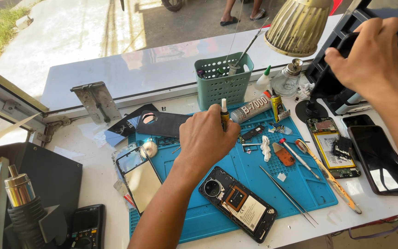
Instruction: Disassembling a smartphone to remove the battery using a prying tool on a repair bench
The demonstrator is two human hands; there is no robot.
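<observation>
Bright daylight from the street ahead, glare on white ledge [130,69], sharp focus, edges bowed

We see a blue work mat [309,189] on the white table [93,177]. An open phone [237,203] lies on the near part of the mat, with thin tweezers [289,196] just to its right. A green basket [223,80] full of tools stands at the far side. To the right lie a dark phone screen [379,159] and a phone circuit board [331,146]. At the near left sit a heat gun [24,207] and a black meter [87,227]. A gold lamp shade [298,26] hangs above.
</observation>
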